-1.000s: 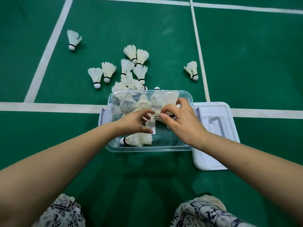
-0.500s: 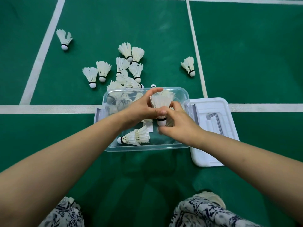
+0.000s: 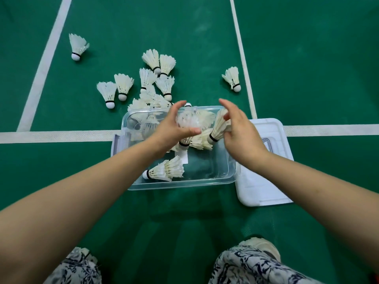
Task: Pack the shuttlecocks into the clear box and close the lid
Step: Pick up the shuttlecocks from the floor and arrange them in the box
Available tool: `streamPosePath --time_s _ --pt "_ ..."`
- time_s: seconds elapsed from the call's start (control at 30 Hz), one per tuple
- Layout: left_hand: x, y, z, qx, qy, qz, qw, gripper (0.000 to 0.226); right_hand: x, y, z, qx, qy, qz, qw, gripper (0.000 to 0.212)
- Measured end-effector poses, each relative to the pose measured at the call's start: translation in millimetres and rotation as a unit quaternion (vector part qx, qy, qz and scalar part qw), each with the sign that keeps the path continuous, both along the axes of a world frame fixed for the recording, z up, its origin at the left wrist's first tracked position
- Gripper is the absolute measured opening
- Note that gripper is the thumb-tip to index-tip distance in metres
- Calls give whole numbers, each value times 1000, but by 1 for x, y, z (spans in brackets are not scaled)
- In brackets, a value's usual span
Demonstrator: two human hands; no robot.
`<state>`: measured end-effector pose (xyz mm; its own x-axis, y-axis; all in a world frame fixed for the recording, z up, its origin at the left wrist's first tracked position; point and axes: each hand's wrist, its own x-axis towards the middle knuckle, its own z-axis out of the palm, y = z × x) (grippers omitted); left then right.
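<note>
- left hand (image 3: 174,130): thumb and curled fingers grip a blurred shuttlecock (image 3: 187,124), cork end down.
- right hand (image 3: 243,138): just right of it, pinching a second shuttlecock (image 3: 218,129) by the feathers, cork pointing near-left, index finger straight up.
- both hands hang over the far half of the clear box (image 3: 184,184), which sits on the floor (image 3: 307,68).
- in the box, a third shuttlecock (image 3: 164,171) lies on its side at the near left, and more are piled at the far end.
- white lid (image 3: 264,187): off, flat on the floor just right of the box.
- a loose cluster (image 3: 147,83) of shuttlecocks lies just beyond the box; one stray (image 3: 78,46) far left, another (image 3: 232,78) far right.
</note>
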<state>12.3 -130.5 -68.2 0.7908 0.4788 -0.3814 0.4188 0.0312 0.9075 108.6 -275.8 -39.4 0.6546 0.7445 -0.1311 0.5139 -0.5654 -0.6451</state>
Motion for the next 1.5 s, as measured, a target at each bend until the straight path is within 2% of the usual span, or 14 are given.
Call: streamPosePath --time_s 0.1,0.2,0.37,0.57,0.77,0.93,1.03,1.17,1.33,1.43,1.5 --pt "0 -11 -13 17 28 -21 999 72 16 4 4 16 8 -49 999 64" --pt "2 -23 -27 66 55 -90 992 73 25 6 5 29 9 -69 997 60" --pt "4 -25 -51 227 135 -256 930 74 18 4 2 32 27 -43 998 57" --pt "-6 -16 -69 245 200 -319 894 73 11 1 0 12 47 -12 999 56" --pt "-15 -14 -77 248 222 -337 881 70 9 3 -2 -2 48 0 999 54" --pt "-16 -15 -83 257 249 -379 853 70 6 4 -3 -6 53 0 999 53" --pt "-17 -13 -83 243 243 -371 863 80 5 4 -4 -11 52 6 999 53" --pt "-21 -6 -75 183 214 -342 896 95 3 4 -3 -17 56 14 998 53" --pt "-19 3 -51 152 138 -252 946 85 3 5 -4 -23 53 15 998 52" --pt "-7 -3 -32 81 70 -171 979 81 2 7 -5 -24 62 22 998 51" --pt "5 -8 -20 33 26 -144 989 78 -1 9 -5 -21 77 33 996 52"
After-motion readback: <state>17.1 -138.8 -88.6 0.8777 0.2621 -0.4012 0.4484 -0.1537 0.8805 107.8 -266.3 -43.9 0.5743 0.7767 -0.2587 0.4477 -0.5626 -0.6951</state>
